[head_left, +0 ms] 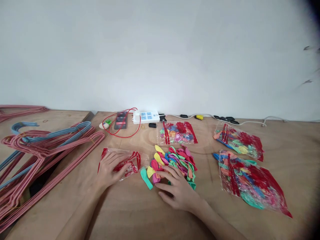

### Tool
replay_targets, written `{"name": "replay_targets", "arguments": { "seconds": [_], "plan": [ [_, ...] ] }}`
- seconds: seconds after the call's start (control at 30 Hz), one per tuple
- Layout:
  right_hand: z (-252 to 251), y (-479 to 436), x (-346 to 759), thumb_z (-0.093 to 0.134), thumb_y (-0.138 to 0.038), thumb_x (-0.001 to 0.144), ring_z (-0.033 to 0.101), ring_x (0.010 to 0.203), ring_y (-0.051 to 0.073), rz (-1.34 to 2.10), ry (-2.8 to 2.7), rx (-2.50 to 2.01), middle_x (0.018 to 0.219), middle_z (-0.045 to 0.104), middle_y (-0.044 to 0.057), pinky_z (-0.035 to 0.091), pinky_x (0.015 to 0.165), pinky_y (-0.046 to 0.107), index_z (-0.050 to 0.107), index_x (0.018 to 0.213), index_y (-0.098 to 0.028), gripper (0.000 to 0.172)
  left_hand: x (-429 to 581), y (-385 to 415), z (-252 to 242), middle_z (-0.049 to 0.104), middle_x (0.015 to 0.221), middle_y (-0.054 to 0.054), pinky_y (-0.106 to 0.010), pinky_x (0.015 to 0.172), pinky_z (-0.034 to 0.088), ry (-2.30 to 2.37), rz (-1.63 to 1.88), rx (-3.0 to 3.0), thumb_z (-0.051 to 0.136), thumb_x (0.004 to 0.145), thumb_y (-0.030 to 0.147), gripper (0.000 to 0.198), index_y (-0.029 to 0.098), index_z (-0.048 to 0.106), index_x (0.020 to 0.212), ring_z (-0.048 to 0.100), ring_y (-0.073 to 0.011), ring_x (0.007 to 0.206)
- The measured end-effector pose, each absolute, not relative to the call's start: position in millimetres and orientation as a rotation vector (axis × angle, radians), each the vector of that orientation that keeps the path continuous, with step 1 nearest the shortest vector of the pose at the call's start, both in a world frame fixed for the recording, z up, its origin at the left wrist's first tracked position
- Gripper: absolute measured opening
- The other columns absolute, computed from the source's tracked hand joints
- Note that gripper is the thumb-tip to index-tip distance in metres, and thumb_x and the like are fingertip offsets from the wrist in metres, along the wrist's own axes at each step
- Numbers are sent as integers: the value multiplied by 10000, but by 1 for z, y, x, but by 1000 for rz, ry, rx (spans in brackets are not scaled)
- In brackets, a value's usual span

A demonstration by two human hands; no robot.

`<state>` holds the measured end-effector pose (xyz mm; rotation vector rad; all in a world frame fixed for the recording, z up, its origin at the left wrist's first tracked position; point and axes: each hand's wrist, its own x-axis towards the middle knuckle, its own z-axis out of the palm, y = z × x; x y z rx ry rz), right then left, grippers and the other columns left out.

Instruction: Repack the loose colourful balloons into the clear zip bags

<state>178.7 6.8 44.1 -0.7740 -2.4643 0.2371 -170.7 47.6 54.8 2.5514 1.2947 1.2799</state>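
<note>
My left hand (112, 166) lies flat across a clear plastic bag (133, 163) with red print, its fingers spread. That bag looks flat, though my hand covers part of it. To its right is a loose pile of uninflated balloons (178, 160) in pink, yellow, green, blue and orange. My right hand (177, 190) rests at the near edge of the pile, fingers apart and touching or just over the balloons. One teal balloon (146, 179) lies at the pile's left edge, between my two hands.
Filled balloon bags lie behind the pile (177, 132) and at right (240, 140), (252, 180). Pink and blue hangers (45, 150) are stacked at left. A white power strip (146, 117), a phone (121, 120) and a red cable (120, 136) lie near the wall.
</note>
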Motion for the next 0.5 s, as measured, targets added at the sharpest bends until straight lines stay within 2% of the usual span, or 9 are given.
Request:
{"name": "replay_targets", "arguments": {
  "seconds": [0.17,0.3,0.5],
  "plan": [
    [42,2,181,714,-271,924,589,1314,311,195,-2410,-717,1306,734,51,436,1189,566,781,1106,-274,194,-169,49,48,804,1229,-63,-462,982,576,1290,1303,2552,770,968,228,344,284,717,1303,752,-276,1111],
    [37,0,180,692,-291,990,565,1356,313,181,-2431,-861,1321,741,48,429,1197,560,763,1191,-271,214,-162,53,49,809,1209,-63,-451,967,584,1274,1313,2522,746,985,244,305,286,730,1287,760,-268,1091],
    [32,3,184,639,-244,1047,601,1286,279,232,-2383,-872,1177,805,22,414,1212,536,741,1267,-256,244,-141,66,66,819,1205,-53,-443,994,579,1287,1216,2587,723,996,299,243,284,763,1236,768,-270,1104]
  ]
}}
